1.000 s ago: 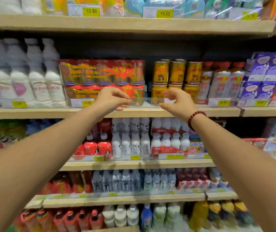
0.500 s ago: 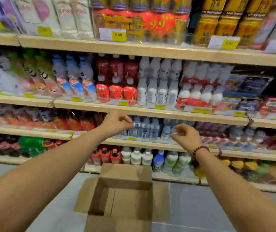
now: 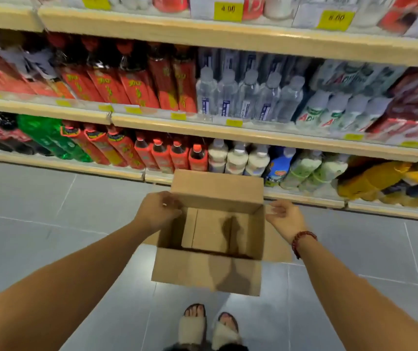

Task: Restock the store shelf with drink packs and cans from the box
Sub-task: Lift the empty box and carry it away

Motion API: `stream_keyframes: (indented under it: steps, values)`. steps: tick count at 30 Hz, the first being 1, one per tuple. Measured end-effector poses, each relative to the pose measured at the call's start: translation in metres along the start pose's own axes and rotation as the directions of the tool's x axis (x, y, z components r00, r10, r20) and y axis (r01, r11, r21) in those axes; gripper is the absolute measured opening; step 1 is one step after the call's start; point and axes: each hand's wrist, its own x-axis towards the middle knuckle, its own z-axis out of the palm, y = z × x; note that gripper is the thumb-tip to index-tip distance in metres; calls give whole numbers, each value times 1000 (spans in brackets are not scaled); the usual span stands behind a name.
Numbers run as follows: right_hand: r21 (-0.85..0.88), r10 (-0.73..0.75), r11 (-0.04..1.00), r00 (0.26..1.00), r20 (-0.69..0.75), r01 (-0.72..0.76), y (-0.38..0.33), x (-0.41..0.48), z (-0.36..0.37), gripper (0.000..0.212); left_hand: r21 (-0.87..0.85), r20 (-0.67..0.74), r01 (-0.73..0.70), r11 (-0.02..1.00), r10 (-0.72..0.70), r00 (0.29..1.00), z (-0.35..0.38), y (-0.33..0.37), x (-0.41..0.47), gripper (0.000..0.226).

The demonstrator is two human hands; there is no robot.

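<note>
Left hand [image 3: 157,211] fingers curl over the left flap edge of the box [image 3: 210,252], apparently gripping it; right hand [image 3: 284,219] fingers half-curled at the right rim, contact unclear, can't tell if grasping. Box sits open at frame centre on the floor [image 3: 51,224] below the bottom shelf [image 3: 304,198]. It looks empty, so hands likely flank it for lifting away.

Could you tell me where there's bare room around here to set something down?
The grey tiled floor left of the open brown cardboard box is bare up to the bottom shelf edge, and so is the floor right of it. The box looks empty inside. The shelves are crowded: red bottles and white bottles stand packed edge to edge.
</note>
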Motion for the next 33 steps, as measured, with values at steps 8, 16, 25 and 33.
stream_keyframes:
  steps: [8, 16, 25, 33]
  values:
    - [-158, 167, 976, 982, 94, -150, 106, 67, 103, 44, 192, -34, 190, 963, -187, 982, 85, -135, 66, 63]
    - [-303, 236, 923, 971, -47, -239, 192, 126, 167, 81, 339, -98, 325, 883, -310, 946, 164, -230, 125, 68]
    - [-295, 239, 911, 951, -195, -289, 238, 176, 194, 78, 277, -223, 394, 876, -340, 914, 192, -265, 175, 40]
    - [-249, 252, 923, 950, -184, -293, 250, 174, 193, 34, 223, -244, 284, 932, -229, 942, 193, -271, 179, 19]
